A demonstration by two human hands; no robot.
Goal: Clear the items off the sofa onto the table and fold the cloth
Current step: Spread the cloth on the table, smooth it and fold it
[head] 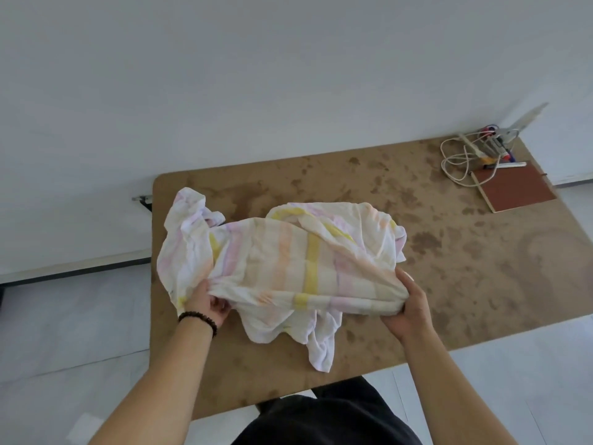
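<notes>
A white cloth (288, 261) with pale pink, orange and yellow stripes lies crumpled on the brown table (465, 268), on its left half and near the front edge. Both hands hold the cloth at its near side. The left hand (205, 303) is closed on a bunched edge at the left part of the cloth, with the fingers curled under the fabric; a dark bead bracelet (199, 319) sits on this wrist. The right hand (407, 303) grips a gathered fold at the right part, the thumb on top and the fingers under it. Between the two hands the fabric is stretched a little and lifted slightly from the table, while one loose corner hangs down toward the front edge of the table. The far left part of the cloth is heaped near the left edge.

At the far right corner of the table, well apart from the cloth, lie a reddish brown notebook (516, 187), a coiled white cable (455, 159) and some pens (500, 149) in a small pile. The table surface shows many darker stains
</notes>
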